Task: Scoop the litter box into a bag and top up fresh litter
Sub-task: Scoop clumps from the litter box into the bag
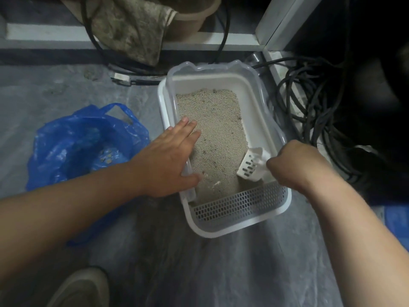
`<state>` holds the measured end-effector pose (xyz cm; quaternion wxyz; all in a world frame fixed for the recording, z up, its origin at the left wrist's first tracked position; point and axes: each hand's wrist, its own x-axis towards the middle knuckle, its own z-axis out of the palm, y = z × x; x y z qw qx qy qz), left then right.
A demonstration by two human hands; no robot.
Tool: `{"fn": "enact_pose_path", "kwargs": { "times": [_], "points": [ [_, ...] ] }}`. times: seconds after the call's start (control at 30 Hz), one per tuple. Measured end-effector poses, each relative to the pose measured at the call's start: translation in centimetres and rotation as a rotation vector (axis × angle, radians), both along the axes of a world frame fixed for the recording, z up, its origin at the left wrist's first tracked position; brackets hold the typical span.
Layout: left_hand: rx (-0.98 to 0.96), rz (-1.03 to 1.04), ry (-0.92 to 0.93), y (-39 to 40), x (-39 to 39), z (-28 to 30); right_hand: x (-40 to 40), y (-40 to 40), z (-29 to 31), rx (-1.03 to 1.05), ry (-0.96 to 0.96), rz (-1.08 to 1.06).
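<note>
A white litter box with a clear raised rim sits on the grey floor, holding beige litter. A perforated grate spans its near end. My left hand rests flat on the box's left rim, fingers straight and reaching over the litter. My right hand grips the handle of a white slotted scoop, whose head lies in the litter at the near right corner. A blue plastic bag lies open on the floor to the left, with some clumps inside.
Coiled black cables lie right of the box. A dirty cloth hangs over a brown tub behind it. A white door-frame sill runs along the back. A shoe shows at the bottom left.
</note>
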<state>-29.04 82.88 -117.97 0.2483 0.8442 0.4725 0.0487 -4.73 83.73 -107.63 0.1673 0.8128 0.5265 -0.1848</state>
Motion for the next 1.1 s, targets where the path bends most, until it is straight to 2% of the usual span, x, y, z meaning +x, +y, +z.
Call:
{"fn": "enact_pose_path", "kwargs": {
  "times": [0.1, 0.23, 0.33, 0.4, 0.5, 0.7, 0.97, 1.1],
  "points": [
    [-0.023, 0.000, -0.013, 0.1, 0.0, 0.0, -0.3, 1.5, 0.5, 0.006, -0.119, 0.085],
    [0.001, 0.017, -0.018, 0.0, 0.1, -0.4, -1.9, 2.7, 0.9, -0.154, -0.298, 0.218],
    [-0.006, 0.021, -0.017, -0.1, 0.2, -0.4, -2.4, 3.5, 0.8, -0.270, -0.291, 0.264],
    [-0.003, 0.027, -0.027, -0.1, 0.2, -0.4, -2.4, 4.2, 0.7, -0.301, -0.218, 0.240],
    [-0.009, 0.031, -0.038, -0.1, 0.1, -0.4, -3.1, 4.3, 0.4, -0.428, -0.015, 0.093],
    [-0.001, 0.037, -0.045, -0.3, -0.2, -0.5, -2.2, 2.6, -0.2, -0.368, 0.226, -0.080],
    [0.016, 0.030, -0.063, -0.3, -0.2, -0.7, 0.1, -1.7, -2.7, -0.064, 0.455, -0.391],
    [0.012, 0.022, -0.067, -0.3, -0.2, -0.8, 0.5, -4.4, -3.7, 0.057, 0.634, -0.597]
  ]
}}
